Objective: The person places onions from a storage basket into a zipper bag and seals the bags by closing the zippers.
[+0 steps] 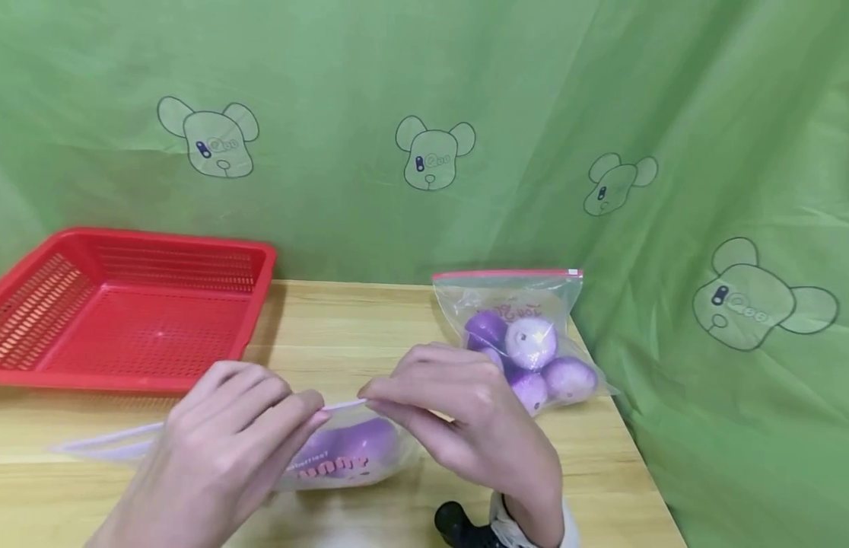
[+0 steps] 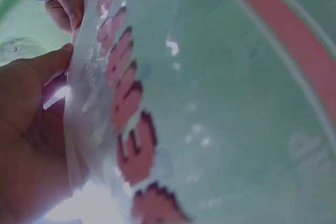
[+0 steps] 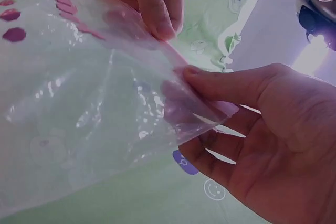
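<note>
A clear zip bag [image 1: 342, 476] with pink lettering holds purple round items [image 1: 366, 443] and lies in front of me. My left hand [image 1: 226, 449] pinches its zip edge [image 1: 344, 406] between thumb and fingers. Close beside it, my right hand [image 1: 465, 411] pinches the same edge toward the bag's right end. Left of my left hand the zip strip parts into two lines. In the right wrist view the bag's corner [image 3: 226, 109] sticks out past my right thumb. The clear film with pink print fills much of the left wrist view.
A second zip bag [image 1: 510, 285] with a red strip, full of several purple and whitish round items, stands at the table's back right. At the left is a red plastic basket [image 1: 260, 297]. A black curved object [image 1: 455, 524] lies by my right wrist. Green curtain [image 1: 520, 91] hangs behind.
</note>
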